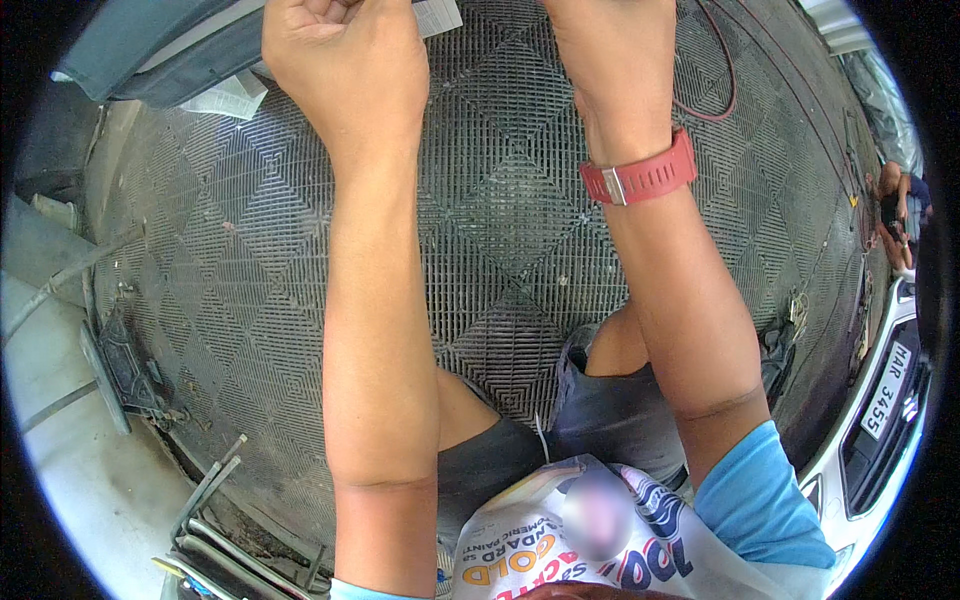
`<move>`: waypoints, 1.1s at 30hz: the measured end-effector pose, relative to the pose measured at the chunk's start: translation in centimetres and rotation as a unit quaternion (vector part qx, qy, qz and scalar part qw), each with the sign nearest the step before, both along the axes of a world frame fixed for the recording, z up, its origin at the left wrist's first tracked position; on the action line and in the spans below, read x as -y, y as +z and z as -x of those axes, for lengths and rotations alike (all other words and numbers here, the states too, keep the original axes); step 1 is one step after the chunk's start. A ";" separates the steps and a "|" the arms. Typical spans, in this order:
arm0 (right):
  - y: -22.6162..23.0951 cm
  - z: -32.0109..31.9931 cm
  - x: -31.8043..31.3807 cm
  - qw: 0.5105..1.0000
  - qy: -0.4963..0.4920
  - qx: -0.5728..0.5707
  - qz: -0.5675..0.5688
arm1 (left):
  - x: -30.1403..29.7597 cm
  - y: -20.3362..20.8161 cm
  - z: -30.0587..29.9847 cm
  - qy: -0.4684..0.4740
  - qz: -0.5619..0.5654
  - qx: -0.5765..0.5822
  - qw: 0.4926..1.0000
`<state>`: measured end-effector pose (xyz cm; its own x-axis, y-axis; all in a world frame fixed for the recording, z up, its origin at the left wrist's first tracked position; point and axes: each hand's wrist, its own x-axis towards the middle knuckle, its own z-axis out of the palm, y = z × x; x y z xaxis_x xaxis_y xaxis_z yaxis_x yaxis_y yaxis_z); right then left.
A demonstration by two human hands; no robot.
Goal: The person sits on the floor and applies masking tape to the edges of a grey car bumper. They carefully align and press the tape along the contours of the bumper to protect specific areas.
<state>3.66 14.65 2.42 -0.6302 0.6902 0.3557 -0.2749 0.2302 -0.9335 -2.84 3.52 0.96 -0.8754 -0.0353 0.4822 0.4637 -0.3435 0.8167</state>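
Both my arms stretch forward to the top edge of the view. My left hand [345, 70] is closed, its fingers curled in; the edge cuts it off, and what it holds, if anything, is hidden. It overlaps the end of a long dark grey panel [200, 62], which looks like a vehicle part with a pale strip along it. Printed paper [228, 97] shows under the panel, and another paper piece [437, 16] lies just right of my left hand. My right hand [618, 50], above a red wristwatch strap, runs out of view, so its fingers are hidden.
Dark grid floor mats [500, 200] spread beneath me. A red hose [728, 90] curves at the upper right. A white car [870, 420] stands at the right, with another person [900, 210] beyond it. Metal tubes [210, 480] and a pale sheet [80, 420] are at the left.
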 end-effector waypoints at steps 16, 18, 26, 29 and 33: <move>-0.2 1.3 -1.2 0.991 -0.048 -0.062 -0.111 | -0.3 -0.9 0.7 0.035 -0.058 0.002 0.998; 0.1 1.1 -0.8 0.989 -0.072 -0.049 -0.121 | -0.4 -1.0 0.9 0.024 -0.073 -0.009 0.997; -0.1 1.6 -0.9 0.994 -0.061 -0.037 -0.089 | 0.0 -0.8 1.4 0.044 -0.051 0.026 0.997; 0.2 1.1 -1.6 0.992 -0.055 -0.061 -0.098 | -1.0 -0.3 0.6 0.031 -0.077 0.002 0.997; 0.3 1.2 -1.2 0.996 -0.044 -0.044 -0.059 | -0.8 -0.5 0.8 0.028 -0.074 0.013 0.997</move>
<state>2.49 15.87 2.67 -0.5317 0.6913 0.4894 -0.3290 0.3639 -0.8714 -3.65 4.28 0.42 -0.8817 -0.1536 0.4461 0.4656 -0.4353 0.7705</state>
